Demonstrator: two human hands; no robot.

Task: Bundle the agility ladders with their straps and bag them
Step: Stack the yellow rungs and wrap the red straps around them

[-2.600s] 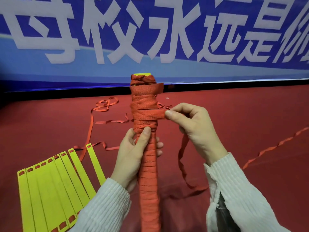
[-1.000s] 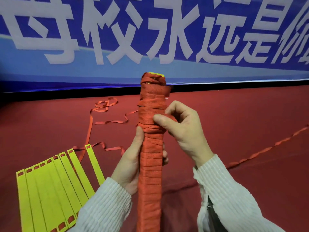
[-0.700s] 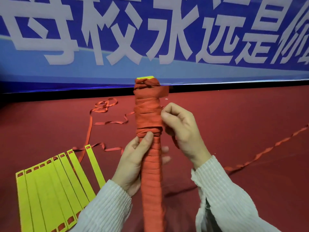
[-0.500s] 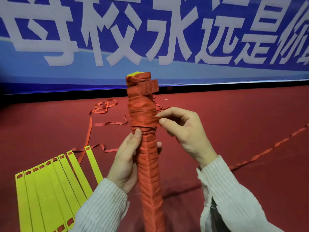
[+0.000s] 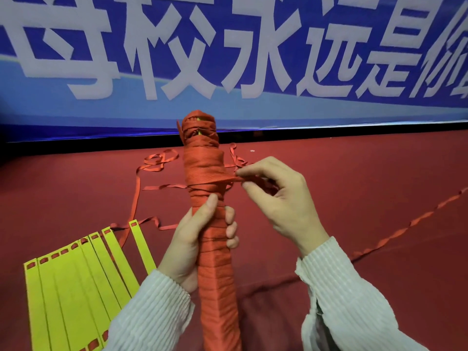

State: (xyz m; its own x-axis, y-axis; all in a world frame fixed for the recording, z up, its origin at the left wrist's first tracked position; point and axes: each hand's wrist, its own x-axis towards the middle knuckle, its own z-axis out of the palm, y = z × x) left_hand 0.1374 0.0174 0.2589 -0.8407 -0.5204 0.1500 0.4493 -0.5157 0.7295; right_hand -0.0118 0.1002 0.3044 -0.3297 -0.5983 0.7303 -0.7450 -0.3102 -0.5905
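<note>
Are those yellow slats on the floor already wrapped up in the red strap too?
No. The yellow slats lie fanned out flat on the red floor, unwrapped, while only the upright bundle in the left hand is wound in strap.

Light: even, fairly bright, no glare
Shadows: soft, under bundle [image 5: 217, 262] on floor [image 5: 379, 287]
Edges: banner [image 5: 228, 59] bowed by wide lens
Focus: slightly soft

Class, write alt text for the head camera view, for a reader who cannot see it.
A person's left hand grips an upright ladder bundle wrapped in orange strap, while the right hand pinches the strap's loose end taut beside it. On the red floor at lower left lie yellow ladder rungs, fanned out, below a blue banner.
</note>
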